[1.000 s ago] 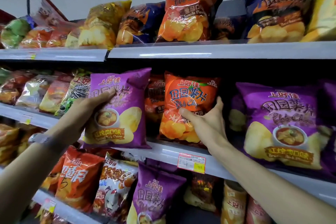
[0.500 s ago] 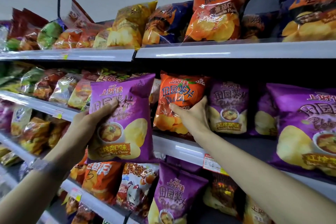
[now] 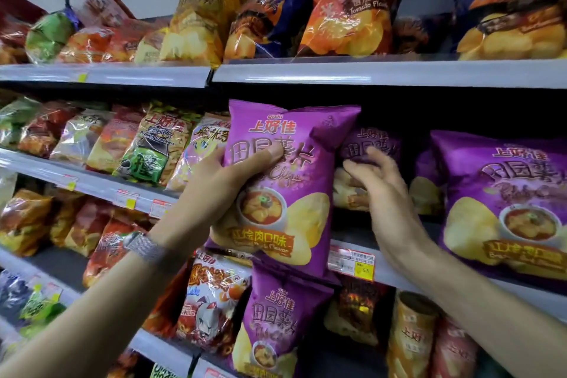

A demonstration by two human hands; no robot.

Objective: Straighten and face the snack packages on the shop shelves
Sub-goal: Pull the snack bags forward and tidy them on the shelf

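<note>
Left hand (image 3: 214, 190) clamped on the left edge of a purple crisp bag (image 3: 294, 169), thumb across the printed front. Held upright, long axis vertical, face outward, before the lip of the middle shelf (image 3: 92, 181). Right hand (image 3: 380, 190) just beside, fingers loosely bent, gripping nothing, touching a smaller purple bag (image 3: 371, 144) standing deeper on that shelf. Further right, a larger purple bag (image 3: 503, 193), upright, facing out. Glossy crinkled film, pillow-shaped packs.
</note>
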